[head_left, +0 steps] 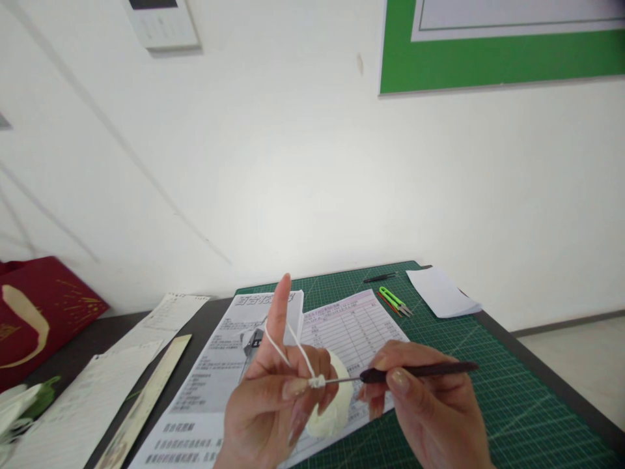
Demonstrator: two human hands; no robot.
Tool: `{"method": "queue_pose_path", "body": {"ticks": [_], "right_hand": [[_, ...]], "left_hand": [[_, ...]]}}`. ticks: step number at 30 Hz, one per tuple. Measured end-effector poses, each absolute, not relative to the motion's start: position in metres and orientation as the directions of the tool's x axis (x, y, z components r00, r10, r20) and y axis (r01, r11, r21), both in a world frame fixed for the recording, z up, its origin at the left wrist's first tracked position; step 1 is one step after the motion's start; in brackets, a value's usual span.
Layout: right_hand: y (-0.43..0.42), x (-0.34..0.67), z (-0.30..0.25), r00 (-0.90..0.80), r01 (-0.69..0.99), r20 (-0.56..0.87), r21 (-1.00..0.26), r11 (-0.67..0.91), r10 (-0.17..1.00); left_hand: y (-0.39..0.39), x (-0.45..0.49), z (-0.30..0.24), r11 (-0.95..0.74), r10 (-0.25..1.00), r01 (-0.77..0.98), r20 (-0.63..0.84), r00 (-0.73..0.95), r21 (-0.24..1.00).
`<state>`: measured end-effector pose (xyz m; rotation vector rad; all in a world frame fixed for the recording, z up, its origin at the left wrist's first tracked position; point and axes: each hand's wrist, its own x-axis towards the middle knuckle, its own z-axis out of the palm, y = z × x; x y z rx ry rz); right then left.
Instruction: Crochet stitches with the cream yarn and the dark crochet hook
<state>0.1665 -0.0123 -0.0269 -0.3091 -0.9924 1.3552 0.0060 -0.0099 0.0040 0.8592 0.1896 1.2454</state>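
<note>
My left hand (273, 397) pinches a small white crochet piece (317, 382) between thumb and fingers, with white yarn (288, 345) looped over its raised index finger. My right hand (424, 410) grips a dark-handled crochet hook (420, 371), whose metal tip sits in the white piece. A ball of pale cream yarn (336, 404) lies just behind the hands on printed sheets (351, 326).
A green cutting mat (512, 391) covers the dark table. On it lie green thread snips (394, 301), a dark pen (379, 278) and white paper (442, 292). A wooden ruler (146, 397), loose papers (73, 417) and a red bag (39, 312) are at left. A white wall stands behind.
</note>
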Motion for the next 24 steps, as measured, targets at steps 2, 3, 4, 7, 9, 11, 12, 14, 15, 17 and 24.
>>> {"method": "queue_pose_path", "body": {"ticks": [2, 3, 4, 7, 9, 11, 12, 14, 15, 17, 24], "right_hand": [[-0.012, 0.166, -0.027, -0.1, -0.668, 0.408, -0.704, 0.243, 0.907], [-0.013, 0.166, -0.027, -0.1, -0.669, 0.405, -0.704, 0.24, 0.909], [-0.013, 0.166, -0.027, -0.1, -0.669, 0.401, -0.704, 0.237, 0.91], [-0.014, 0.166, -0.027, -0.103, -0.678, 0.382, -0.703, 0.216, 0.919], [-0.013, 0.165, -0.026, -0.112, -0.696, 0.36, -0.694, 0.186, 0.926], [-0.011, 0.164, -0.025, -0.133, -0.72, 0.325, -0.68, 0.134, 0.936], [-0.01, 0.163, -0.025, -0.15, -0.732, 0.303, -0.674, 0.1, 0.941], [-0.007, 0.161, -0.025, -0.193, -0.754, 0.26, -0.656, 0.026, 0.946], [-0.006, 0.16, -0.025, -0.216, -0.764, 0.241, -0.645, -0.01, 0.946], [-0.005, 0.158, -0.025, -0.247, -0.784, 0.211, -0.617, -0.068, 0.946], [-0.003, 0.155, -0.023, -0.292, -0.839, 0.119, -0.509, -0.194, 0.949]], "left_hand": [[-0.009, 0.007, 0.003, 0.057, 0.879, -0.753, 0.325, 0.35, 0.656], [-0.009, 0.007, 0.003, 0.052, 0.873, -0.753, 0.335, 0.353, 0.656], [-0.008, 0.008, 0.003, 0.041, 0.866, -0.755, 0.354, 0.353, 0.654], [-0.006, 0.01, 0.001, 0.009, 0.839, -0.77, 0.413, 0.353, 0.639], [-0.006, 0.011, 0.0, 0.017, 0.831, -0.773, 0.421, 0.365, 0.634], [-0.006, 0.011, -0.001, 0.041, 0.835, -0.767, 0.399, 0.378, 0.64], [-0.006, 0.011, -0.001, 0.053, 0.842, -0.763, 0.382, 0.38, 0.644], [-0.006, 0.01, -0.002, 0.066, 0.854, -0.768, 0.362, 0.374, 0.637], [-0.007, 0.01, -0.002, 0.072, 0.859, -0.771, 0.354, 0.371, 0.633], [-0.007, 0.009, -0.003, 0.089, 0.866, -0.77, 0.332, 0.373, 0.632], [-0.005, 0.012, -0.003, 0.075, 0.868, -0.753, 0.329, 0.372, 0.654]]}}
